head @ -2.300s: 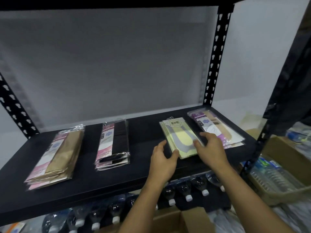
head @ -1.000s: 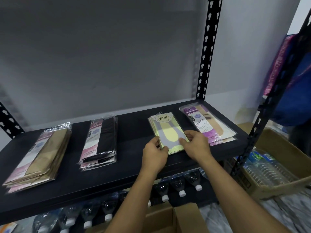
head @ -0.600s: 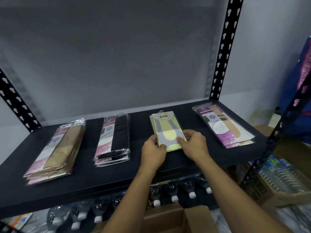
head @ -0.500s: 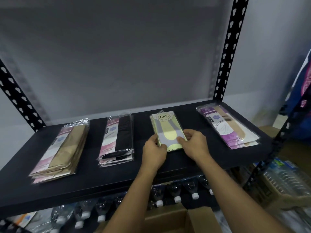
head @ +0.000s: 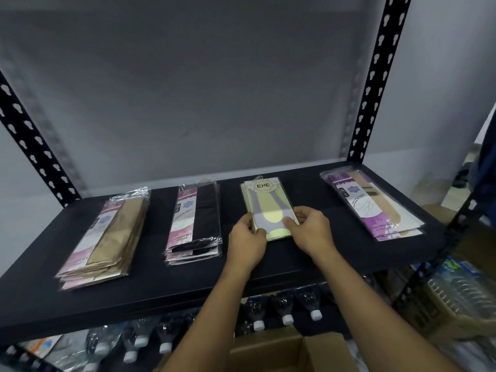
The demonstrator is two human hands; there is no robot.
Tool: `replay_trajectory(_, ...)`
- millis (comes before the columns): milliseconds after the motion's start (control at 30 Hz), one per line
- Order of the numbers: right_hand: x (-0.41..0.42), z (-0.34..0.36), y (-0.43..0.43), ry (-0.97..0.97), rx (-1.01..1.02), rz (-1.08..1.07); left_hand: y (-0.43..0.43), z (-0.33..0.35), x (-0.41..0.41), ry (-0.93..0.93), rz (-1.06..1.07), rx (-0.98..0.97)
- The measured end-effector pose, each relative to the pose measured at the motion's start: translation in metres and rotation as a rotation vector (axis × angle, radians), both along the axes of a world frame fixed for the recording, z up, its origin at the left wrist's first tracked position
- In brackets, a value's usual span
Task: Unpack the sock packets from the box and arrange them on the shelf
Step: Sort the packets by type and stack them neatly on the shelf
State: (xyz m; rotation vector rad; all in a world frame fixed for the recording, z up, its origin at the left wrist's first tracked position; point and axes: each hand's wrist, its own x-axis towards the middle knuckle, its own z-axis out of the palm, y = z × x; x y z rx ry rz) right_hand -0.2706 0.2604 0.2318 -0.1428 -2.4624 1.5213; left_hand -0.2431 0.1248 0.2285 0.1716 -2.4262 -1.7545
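Observation:
Four stacks of sock packets lie on the black shelf (head: 308, 261). A yellow-green stack (head: 264, 200) sits in the middle; my left hand (head: 245, 244) grips its near left corner and my right hand (head: 311, 233) grips its near right corner. A tan and pink stack (head: 107, 234) lies at the left, a black and pink stack (head: 196, 218) beside it, and a purple stack (head: 373, 202) at the right. The open cardboard box (head: 268, 353) shows at the bottom, under my arms.
Black slotted uprights (head: 375, 76) frame the shelf, with a grey wall behind. Several plastic water bottles (head: 257, 315) lie on the level below. At the right stands a cardboard carton of wrapped bottles (head: 461, 299).
Both hands have stayed on the yellow-green stack, closing in on its near corners and squaring it. The view has shifted a little; the other stacks have not moved.

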Motion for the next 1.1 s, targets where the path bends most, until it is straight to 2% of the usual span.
replay_trajectory(233, 0.006, 0.014, 0.026, 0.065, 0.047, -0.08, 0.018, 0.015, 0.012, 0.128, 0.046, -0.196)
replay_trajectory(467, 0.021, 0.028, 0.092, 0.143, 0.134, -0.196, 0.077, 0.025, 0.013, 0.206, -0.076, -0.113)
replay_trajectory(633, 0.027, 0.027, 0.148, 0.145, 0.195, -0.286, 0.126, 0.017, 0.008, 0.146, -0.185, -0.071)
replay_trajectory(800, 0.028, 0.014, 0.193, 0.049, 0.256, -0.313, 0.169, 0.003, -0.002, 0.027, -0.257, -0.032)
replay_trajectory(967, 0.02, 0.004, 0.209, -0.049, 0.242, -0.27, 0.198, -0.005, -0.013, -0.029, -0.291, 0.017)
replay_trajectory(1100, 0.011, 0.003, 0.213, -0.048, 0.232, -0.255, 0.213, -0.011, -0.021, -0.032, -0.295, -0.007)
